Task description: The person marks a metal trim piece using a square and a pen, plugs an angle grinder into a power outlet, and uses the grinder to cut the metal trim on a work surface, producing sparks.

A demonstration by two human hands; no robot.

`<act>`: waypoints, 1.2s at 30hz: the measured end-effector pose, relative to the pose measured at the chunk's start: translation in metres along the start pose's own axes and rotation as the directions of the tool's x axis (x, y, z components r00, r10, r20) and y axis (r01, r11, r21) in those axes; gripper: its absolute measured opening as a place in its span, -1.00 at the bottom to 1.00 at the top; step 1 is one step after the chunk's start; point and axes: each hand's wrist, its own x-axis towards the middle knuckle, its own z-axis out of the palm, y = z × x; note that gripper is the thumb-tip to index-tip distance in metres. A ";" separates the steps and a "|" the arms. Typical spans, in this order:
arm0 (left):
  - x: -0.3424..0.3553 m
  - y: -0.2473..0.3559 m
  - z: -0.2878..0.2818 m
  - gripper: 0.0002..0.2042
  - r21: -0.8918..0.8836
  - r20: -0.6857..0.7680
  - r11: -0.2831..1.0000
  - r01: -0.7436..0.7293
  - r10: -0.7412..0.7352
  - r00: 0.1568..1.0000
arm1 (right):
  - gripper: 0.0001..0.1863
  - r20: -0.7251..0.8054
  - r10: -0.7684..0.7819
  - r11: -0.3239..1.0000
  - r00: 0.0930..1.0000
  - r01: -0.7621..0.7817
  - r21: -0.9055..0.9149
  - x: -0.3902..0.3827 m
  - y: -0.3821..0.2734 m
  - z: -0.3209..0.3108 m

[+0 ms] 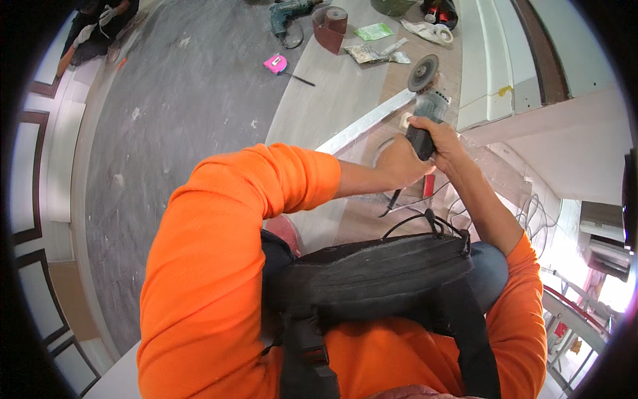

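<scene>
In the head view, we clamp an angle grinder (432, 105) with both hands, the left hand (401, 164) and right hand (444, 141) close together round its body, presumably for steadiness. Its cutting disc (423, 72) sits at the far end, away from our fingers, by a white strip (369, 122) near the floor's (186, 120) right edge.

The count comes to one angle grinder (433, 104) with one disc (423, 72), one drill (282, 20), one pink tape measure (275, 64), one sandpaper roll (329, 32), one green packet (374, 32), one pale strip (371, 121) and one co-worker (100, 40).
</scene>
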 end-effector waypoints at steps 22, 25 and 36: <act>-0.121 -0.283 -0.160 -0.56 0.147 -0.195 0.956 0.255 -0.225 0.955 | -0.59 0.090 0.152 0.915 0.984 -0.106 -0.390 0.001 0.031 -0.030; -0.114 -0.291 -0.165 -0.56 0.508 -0.383 0.831 0.224 -0.015 0.924 | -0.58 0.131 0.159 0.900 0.979 -0.089 -0.426 0.000 0.040 -0.010; -0.118 -0.290 -0.155 -0.51 0.419 -0.316 0.895 0.154 -0.015 0.949 | -0.49 0.198 0.105 0.825 0.975 0.026 -0.565 0.003 0.040 0.007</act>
